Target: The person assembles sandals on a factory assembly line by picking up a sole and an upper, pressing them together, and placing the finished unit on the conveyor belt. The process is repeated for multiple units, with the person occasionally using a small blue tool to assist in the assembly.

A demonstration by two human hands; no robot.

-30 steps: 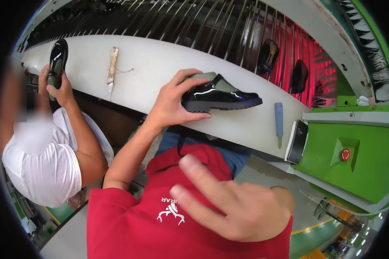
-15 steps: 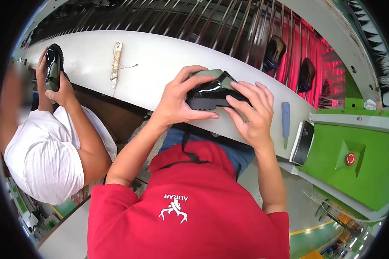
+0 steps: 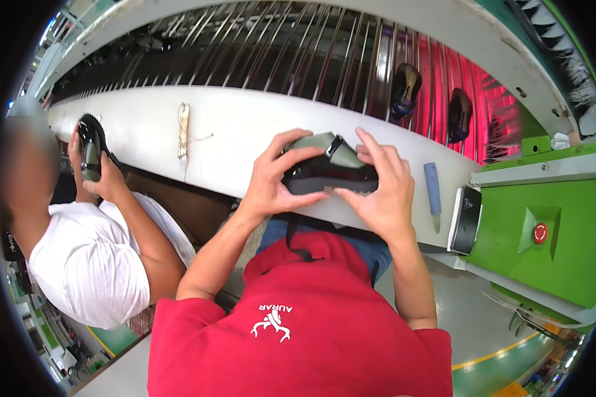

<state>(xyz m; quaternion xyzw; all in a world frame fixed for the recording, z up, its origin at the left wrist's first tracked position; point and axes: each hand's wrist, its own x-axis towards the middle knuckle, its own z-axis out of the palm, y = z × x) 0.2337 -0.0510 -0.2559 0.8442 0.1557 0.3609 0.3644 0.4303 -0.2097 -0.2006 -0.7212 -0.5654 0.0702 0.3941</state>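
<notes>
Between my two hands is a glossy black shoe (image 3: pixel 328 173) with a thick black sole and a green-grey block inside its opening. My left hand (image 3: pixel 275 175) wraps the left end, fingers over the top and thumb along the sole. My right hand (image 3: pixel 383 182) grips the other end, thumb under the sole and fingers on the upper. The shoe is held sideways above the front of the white worktop (image 3: pixel 235 126). To the right of my right hand lies a blue-handled knife (image 3: pixel 432 192), its short blade pointing toward me.
Beyond the worktop runs a roller conveyor (image 3: pixel 298 49); two dark shoes (image 3: pixel 404 91) sit on it in red light. At left, a person in a white shirt (image 3: pixel 93 264) holds a similar shoe (image 3: pixel 91 142). A wrapped tool (image 3: pixel 183 139), a phone-like device (image 3: pixel 468 220) and a red button (image 3: pixel 540 232) are around.
The shoe has turned in my hands, so its side faces me more. My right hand has closed round its end, thumb now against the sole. The view has shifted slightly.
</notes>
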